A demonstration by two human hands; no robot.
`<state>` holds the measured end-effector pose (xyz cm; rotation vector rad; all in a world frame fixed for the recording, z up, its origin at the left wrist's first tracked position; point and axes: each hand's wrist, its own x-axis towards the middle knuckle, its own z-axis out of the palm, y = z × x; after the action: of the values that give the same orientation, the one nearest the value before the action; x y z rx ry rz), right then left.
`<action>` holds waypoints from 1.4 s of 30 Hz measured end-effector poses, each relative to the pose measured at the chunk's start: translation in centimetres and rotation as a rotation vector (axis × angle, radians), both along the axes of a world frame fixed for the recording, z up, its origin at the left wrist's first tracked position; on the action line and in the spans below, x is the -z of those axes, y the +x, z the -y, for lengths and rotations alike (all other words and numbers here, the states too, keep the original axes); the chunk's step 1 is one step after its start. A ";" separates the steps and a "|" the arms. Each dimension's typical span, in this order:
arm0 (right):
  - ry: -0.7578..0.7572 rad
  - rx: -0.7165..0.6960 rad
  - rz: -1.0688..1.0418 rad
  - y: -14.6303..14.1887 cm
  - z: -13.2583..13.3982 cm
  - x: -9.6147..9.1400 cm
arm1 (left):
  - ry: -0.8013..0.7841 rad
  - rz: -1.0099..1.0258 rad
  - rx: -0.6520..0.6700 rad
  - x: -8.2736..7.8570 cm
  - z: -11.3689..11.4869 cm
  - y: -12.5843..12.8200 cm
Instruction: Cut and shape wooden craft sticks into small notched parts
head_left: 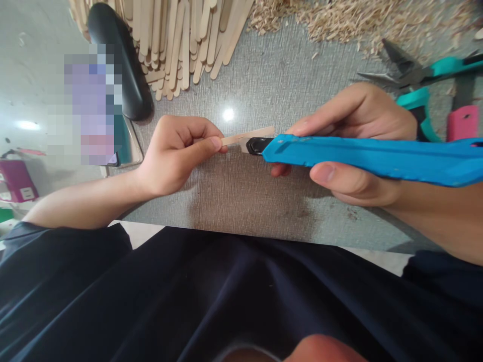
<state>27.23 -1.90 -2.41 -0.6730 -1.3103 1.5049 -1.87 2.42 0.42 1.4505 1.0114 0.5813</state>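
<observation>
Between the thumb and curled fingers of my left hand [181, 151] is one end of a wooden craft stick [236, 138], which points right. My right hand [362, 118] is closed around a blue box cutter [362, 156]. The cutter's short blade [244, 145] and black tip lie along the near side of the stick, partly overlapping it. Whether the blade bites into the wood I cannot tell. The stick's far end reaches close to my right fingers.
A pile of craft sticks [181, 45] lies at the back, with wood shavings [339, 22] right of it. Teal-handled pliers [411, 70] and a pink-handled tool [463, 123] are at the right. A black case [123, 65] and a phone with a pixelated screen [92, 115] lie left.
</observation>
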 end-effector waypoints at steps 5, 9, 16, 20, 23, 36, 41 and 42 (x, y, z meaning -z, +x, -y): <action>-0.001 -0.032 -0.040 0.2 -0.1 -0.3 | -0.025 -0.003 0.023 -0.3 -0.2 0.0; 0.010 -0.055 0.036 0.8 -0.4 -0.3 | -0.042 -0.021 0.024 -0.6 -0.3 0.1; 0.048 -0.085 0.049 1.0 -0.6 -0.3 | -0.024 -0.072 0.046 -0.7 -0.5 0.0; 0.003 -0.081 0.029 0.7 -0.5 -0.5 | -0.022 -0.060 0.077 -0.7 -0.6 0.0; 0.031 -0.105 0.026 0.7 -0.4 -0.7 | -0.044 -0.075 0.077 -0.7 -0.6 0.1; 0.087 0.021 0.123 0.9 -0.4 -0.2 | -0.015 0.017 0.048 0.2 -0.3 -0.1; 0.107 0.049 0.123 0.5 -0.5 -0.1 | -0.007 -0.031 0.050 -0.1 0.1 0.3; 0.102 0.024 0.129 0.6 -0.6 -0.1 | -0.003 -0.036 0.055 -0.2 0.1 0.3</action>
<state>27.88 -1.31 -2.34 -0.7271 -1.4615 1.3849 -1.58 2.28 0.58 1.4857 0.9969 0.5154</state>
